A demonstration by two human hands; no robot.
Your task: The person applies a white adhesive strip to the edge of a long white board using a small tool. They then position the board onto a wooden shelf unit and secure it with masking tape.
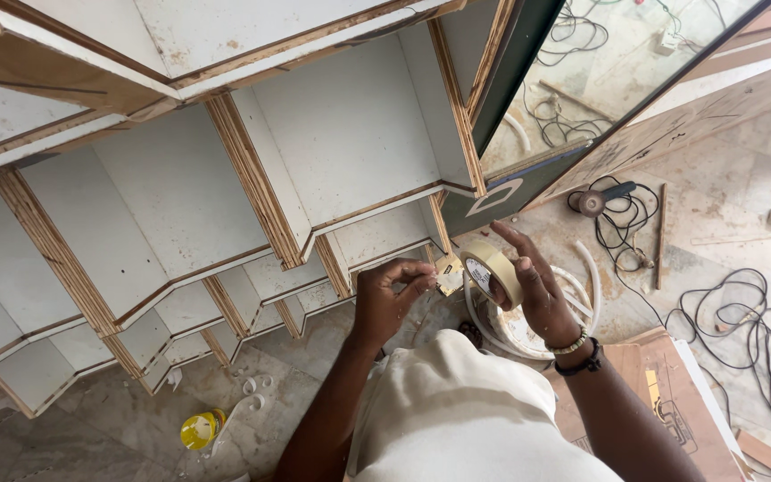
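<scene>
My right hand point(533, 281) holds a roll of beige masking tape point(493, 272) upright, fingers spread behind it. My left hand point(390, 295) sits just left of the roll with thumb and fingers pinched together; whether a tape end is between them I cannot tell. Both hands hover in front of a white plywood shelf unit point(225, 196) with stepped compartments and raw layered edges. My light trousers point(457, 402) fill the lower centre.
A white bucket with coiled white tubing point(582, 295) stands below my right hand. An angle grinder point(600, 198), tangled cables point(760, 348), a cardboard sheet point(671, 402) and a yellow can point(201, 429) lie on the dusty marble floor. A glass panel point(600, 71) leans at the upper right.
</scene>
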